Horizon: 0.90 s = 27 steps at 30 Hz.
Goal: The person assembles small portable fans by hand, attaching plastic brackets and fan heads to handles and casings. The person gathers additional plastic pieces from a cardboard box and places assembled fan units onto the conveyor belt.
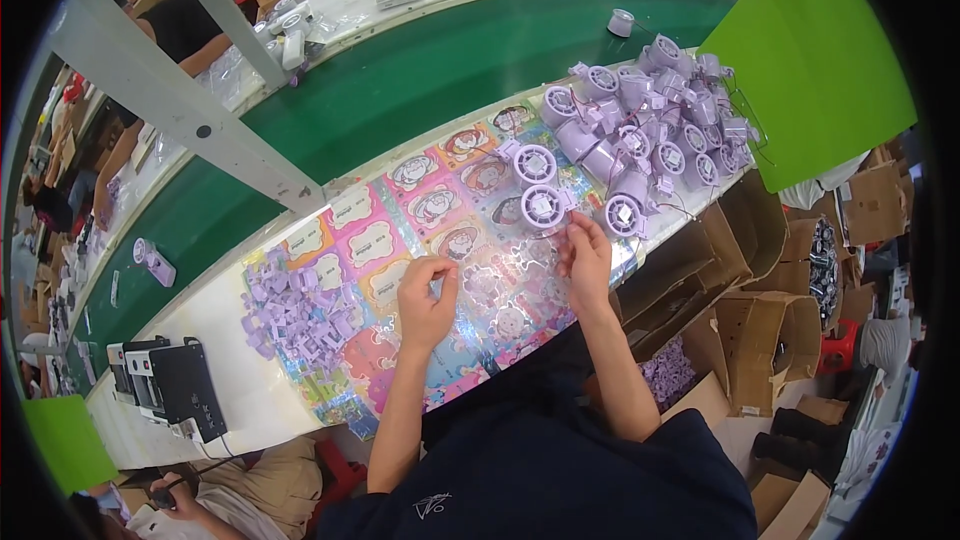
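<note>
Both hands are over a colourful printed sheet [470,278] with cartoon pictures. My left hand [427,304] is curled above its middle, thumb near the bent fingers; what it holds, if anything, cannot be made out. My right hand [589,262] has loosely bent fingers with the thumb apart. Its fingertips are beside a light purple round housing [543,207] with a spoked face; whether they touch it is unclear. Another such housing [534,164] lies just behind. A heap of similar cup-shaped housings [640,130] with thin wires fills the right side.
Small purple plastic pieces [300,315] are heaped at the left. Beyond the table runs a green conveyor belt [400,70], crossed by a white metal post [190,100]. A black device [170,385] stands far left, cardboard boxes [765,350] at right. A green panel [810,60] rises at the right.
</note>
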Each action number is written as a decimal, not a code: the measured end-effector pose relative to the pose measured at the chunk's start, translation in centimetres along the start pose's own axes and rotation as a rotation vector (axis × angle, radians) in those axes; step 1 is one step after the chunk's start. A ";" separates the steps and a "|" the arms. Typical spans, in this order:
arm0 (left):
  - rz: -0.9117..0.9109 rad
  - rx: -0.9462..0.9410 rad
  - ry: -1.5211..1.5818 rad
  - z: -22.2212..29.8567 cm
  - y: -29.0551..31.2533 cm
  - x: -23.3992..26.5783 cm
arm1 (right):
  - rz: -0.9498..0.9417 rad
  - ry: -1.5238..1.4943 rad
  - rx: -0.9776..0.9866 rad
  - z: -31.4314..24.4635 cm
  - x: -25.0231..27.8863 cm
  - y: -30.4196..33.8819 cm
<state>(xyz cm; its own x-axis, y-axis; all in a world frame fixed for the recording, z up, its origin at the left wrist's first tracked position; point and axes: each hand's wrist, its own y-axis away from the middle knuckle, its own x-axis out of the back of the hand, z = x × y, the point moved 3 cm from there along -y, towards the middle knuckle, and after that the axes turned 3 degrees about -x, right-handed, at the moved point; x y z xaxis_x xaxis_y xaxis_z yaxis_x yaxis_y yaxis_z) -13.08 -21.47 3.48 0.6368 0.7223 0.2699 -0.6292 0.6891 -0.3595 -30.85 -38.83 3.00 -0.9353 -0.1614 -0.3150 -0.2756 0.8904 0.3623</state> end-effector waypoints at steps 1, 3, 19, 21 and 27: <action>0.005 -0.001 -0.003 0.0 0.0 0.0 | 0.000 0.000 0.000 0.2 -0.3 0.3; 0.006 0.003 -0.004 0.0 0.0 0.0 | 0.075 0.104 0.214 0.2 -1.0 1.3; 0.010 0.006 -0.022 0.3 0.1 0.0 | -0.259 1.088 0.844 0.8 -3.9 4.2; 0.007 0.002 -0.026 0.4 0.0 -0.1 | -0.260 1.089 0.836 0.7 -3.9 4.2; 0.006 0.007 -0.027 0.5 -0.1 -0.1 | -0.257 1.086 0.840 0.7 -4.0 4.1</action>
<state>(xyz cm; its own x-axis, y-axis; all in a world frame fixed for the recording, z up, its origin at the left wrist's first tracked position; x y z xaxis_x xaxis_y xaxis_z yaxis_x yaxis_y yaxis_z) -13.30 -21.58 3.92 0.6211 0.7274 0.2917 -0.6359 0.6853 -0.3550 -28.12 -34.26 5.10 -0.6881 -0.2584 0.6780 -0.6118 0.7091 -0.3506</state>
